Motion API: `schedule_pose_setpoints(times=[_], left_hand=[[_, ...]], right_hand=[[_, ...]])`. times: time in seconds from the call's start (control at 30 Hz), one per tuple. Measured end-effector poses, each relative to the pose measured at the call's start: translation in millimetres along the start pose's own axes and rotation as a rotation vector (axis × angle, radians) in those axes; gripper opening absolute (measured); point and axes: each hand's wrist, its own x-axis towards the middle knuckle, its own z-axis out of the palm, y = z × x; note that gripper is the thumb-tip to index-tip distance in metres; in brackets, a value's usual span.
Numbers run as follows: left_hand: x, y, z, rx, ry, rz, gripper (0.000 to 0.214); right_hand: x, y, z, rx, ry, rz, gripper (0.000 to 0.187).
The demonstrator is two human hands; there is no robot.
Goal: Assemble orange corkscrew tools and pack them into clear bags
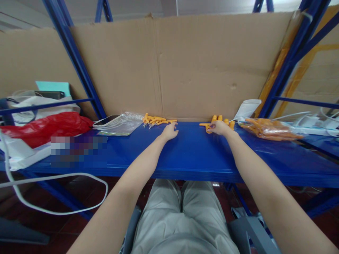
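My left hand (170,131) rests on the blue shelf (190,151), fingers curled loosely, just right of a pile of small orange pieces with metal chains (156,120). It touches none of them that I can see. My right hand (217,127) lies on a second small heap of orange pieces (219,119) and pinches one of them at its left edge. Both arms reach forward from my lap.
A phone (106,120) lies on clear plastic bags (124,124) at the left, beside a red bag (45,127) and white cables. A clear bag full of orange pieces (270,128) sits at the right. A cardboard sheet (185,67) backs the shelf between blue uprights.
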Motion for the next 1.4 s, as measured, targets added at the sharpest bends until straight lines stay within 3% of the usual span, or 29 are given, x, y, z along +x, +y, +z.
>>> schedule_pose_setpoints(times=[0.23,0.4,0.53,0.83,1.07,1.4], left_hand=[[-4,8,-4.0,0.005,-0.023,-0.029,0.046],[-4,7,-4.7,0.001,-0.028,-0.015,0.046],[-3,8,-4.9,0.027,-0.048,-0.03,0.046],[-4,11,-6.4,0.06,-0.07,-0.042,0.046],[-4,11,-6.6,0.081,-0.09,-0.042,0.046],[-4,11,-6.5,0.083,-0.088,-0.041,0.044]], right_hand=[[-9,-3,-15,0.01,0.05,0.043,0.031],[-15,3,-24,0.012,0.276,0.155,0.039],[-13,14,-14,0.013,0.399,0.156,0.046],[4,34,17,-0.04,0.173,0.08,0.058],[-3,18,7,-0.048,0.178,0.212,0.047],[-15,1,-12,-0.061,0.249,0.278,0.028]])
